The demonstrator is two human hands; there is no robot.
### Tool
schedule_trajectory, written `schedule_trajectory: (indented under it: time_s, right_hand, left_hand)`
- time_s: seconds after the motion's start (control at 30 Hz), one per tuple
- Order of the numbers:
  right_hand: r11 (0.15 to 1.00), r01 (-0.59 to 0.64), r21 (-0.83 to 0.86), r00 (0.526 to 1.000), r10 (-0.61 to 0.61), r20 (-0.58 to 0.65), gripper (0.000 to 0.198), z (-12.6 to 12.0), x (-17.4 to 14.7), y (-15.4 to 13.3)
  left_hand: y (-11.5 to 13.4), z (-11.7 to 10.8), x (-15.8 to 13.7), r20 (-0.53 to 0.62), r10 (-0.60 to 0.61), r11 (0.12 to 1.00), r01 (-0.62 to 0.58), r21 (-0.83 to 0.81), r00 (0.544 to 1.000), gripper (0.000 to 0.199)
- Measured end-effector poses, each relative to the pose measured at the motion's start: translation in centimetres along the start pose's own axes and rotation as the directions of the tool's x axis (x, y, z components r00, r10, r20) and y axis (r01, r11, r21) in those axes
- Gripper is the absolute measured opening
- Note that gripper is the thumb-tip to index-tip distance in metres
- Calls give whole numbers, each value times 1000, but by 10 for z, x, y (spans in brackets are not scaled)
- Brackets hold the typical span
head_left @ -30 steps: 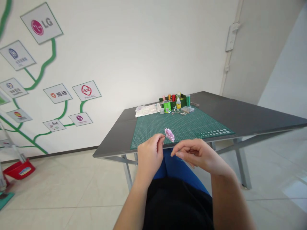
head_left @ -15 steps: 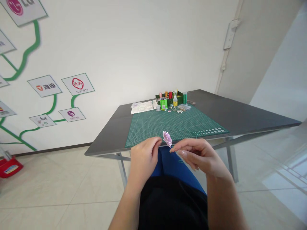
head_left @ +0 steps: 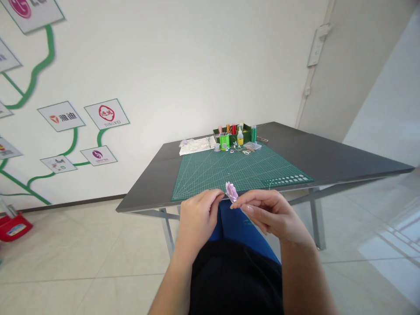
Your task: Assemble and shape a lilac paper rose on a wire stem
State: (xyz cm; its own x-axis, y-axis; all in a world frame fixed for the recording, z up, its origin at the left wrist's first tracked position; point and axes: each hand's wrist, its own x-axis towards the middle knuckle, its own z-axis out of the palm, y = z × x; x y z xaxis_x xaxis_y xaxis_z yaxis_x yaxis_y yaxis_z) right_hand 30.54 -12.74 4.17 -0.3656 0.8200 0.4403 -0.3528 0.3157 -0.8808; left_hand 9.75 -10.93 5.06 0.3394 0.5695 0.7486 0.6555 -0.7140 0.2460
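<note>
By near edge of counter point(head_left: 141, 192): pale purple flower point(head_left: 231, 191) was up in the air betw. both hands, above blue trousers point(head_left: 231, 225), not resting on anything.
L hand point(head_left: 197, 215): thumb & index tips together, clamped at back of flower.
R hand point(head_left: 274, 214): fingertips at lower rim of flower, prob. touching; couldn't tell if pinched on a petal or just resting.
Petals: thin-looking, likely easy to crease, so a light fingertip touch was best, w/ one petal worked at a time.
L grip: had to be firm & steady, close behind flower, so it wouldn't twist under R hand's touch; a small roll betw. thumb & index would've turned other petals round.
Risk: too hard a tug could've bent or loosened petals, judging by looks.
Mat point(head_left: 226, 170): green, flat on counter, just beyond the hands.
Far end of mat: green cup point(head_left: 224, 141), glue bottle point(head_left: 240, 137), white scissors point(head_left: 246, 152) & clear box point(head_left: 253, 146), w/ thread spools point(head_left: 233, 129) behind; all well apart from flower.
</note>
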Motion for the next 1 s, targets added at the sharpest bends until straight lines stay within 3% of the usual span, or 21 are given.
schedule_trajectory:
  time_s: [0.63, 1.0]
  right_hand:
    - [1000, -19, 4, 1000, 19, -8, 21, 4, 0, -2]
    - [989, -82, -123, 996, 77, -42, 39, -3, -2, -5]
  left_hand:
    - [-1, -2, 1, 46, 21, 1000, -22, 3, 999, 16]
    - [0, -3, -1, 104, 56, 998, -57, 10, 993, 20]
